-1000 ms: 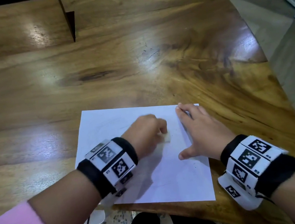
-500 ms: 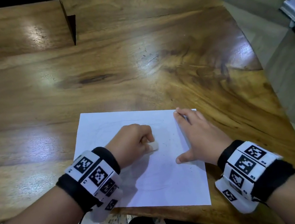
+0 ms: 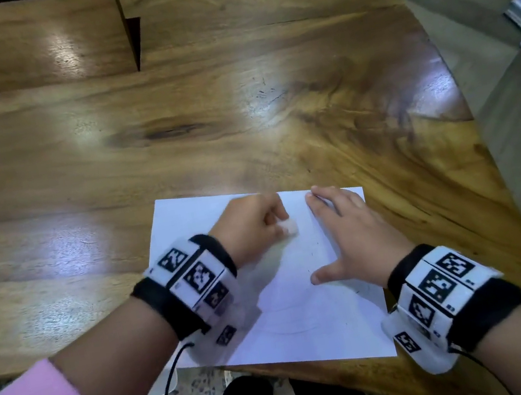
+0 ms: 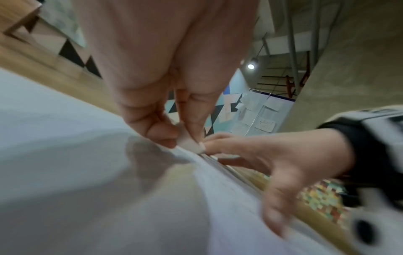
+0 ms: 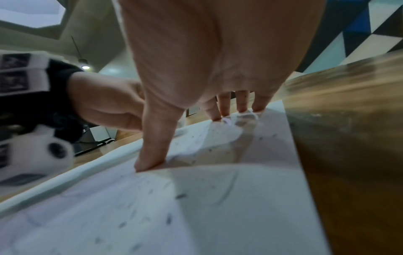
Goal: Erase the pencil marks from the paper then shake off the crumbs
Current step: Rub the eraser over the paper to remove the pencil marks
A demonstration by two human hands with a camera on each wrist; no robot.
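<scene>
A white sheet of paper [image 3: 310,331] [image 4: 65,155] [image 5: 218,215] lies at the near edge of the wooden table, with faint curved pencil lines and dark eraser crumbs [image 5: 181,195] on it. My left hand [image 3: 250,228] [image 4: 165,124] pinches a small white eraser [image 3: 289,226] [image 4: 189,142] and presses it on the paper's upper middle. My right hand [image 3: 349,234] [image 5: 207,86] lies flat on the sheet's right side, fingers straight and thumb spread, holding it down.
The wooden table [image 3: 237,114] stretches far ahead and left, with a dark gap [image 3: 133,38] between its slabs at the back. Its curved right edge [image 3: 467,112] drops to the floor. The paper's near edge overhangs the table slightly.
My left hand with the eraser has moved up the sheet and a little right, after a stroke down toward me. The right hand has stayed pressed on the paper.
</scene>
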